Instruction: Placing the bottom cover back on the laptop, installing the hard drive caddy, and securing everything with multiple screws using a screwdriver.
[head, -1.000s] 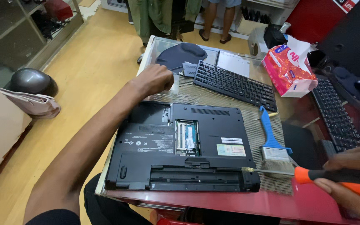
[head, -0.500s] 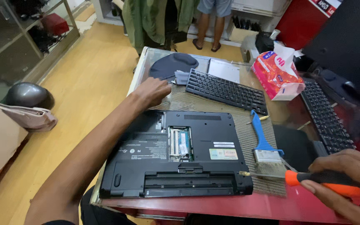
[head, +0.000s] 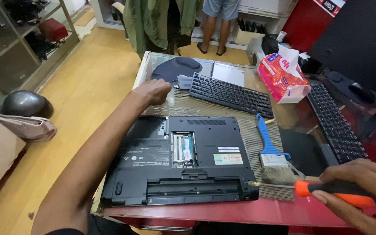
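An upturned black laptop (head: 183,161) lies on a mesh mat at the near edge of the red worktop (head: 240,213). The right hand (head: 362,191) grips an orange-handled screwdriver (head: 314,189), tip at the laptop's corner. A blue brush (head: 273,152) lies alongside. The left hand (head: 153,91), loosely curled, has stayed past the far edge beside a black keyboard (head: 231,93). Beyond is yellow flooring.

The left arm (head: 96,156) is long, thin and bare, with no watch and no band on it. The left hand (head: 153,91) has no ring. The right hand (head: 362,191) is bare too, with short nails.
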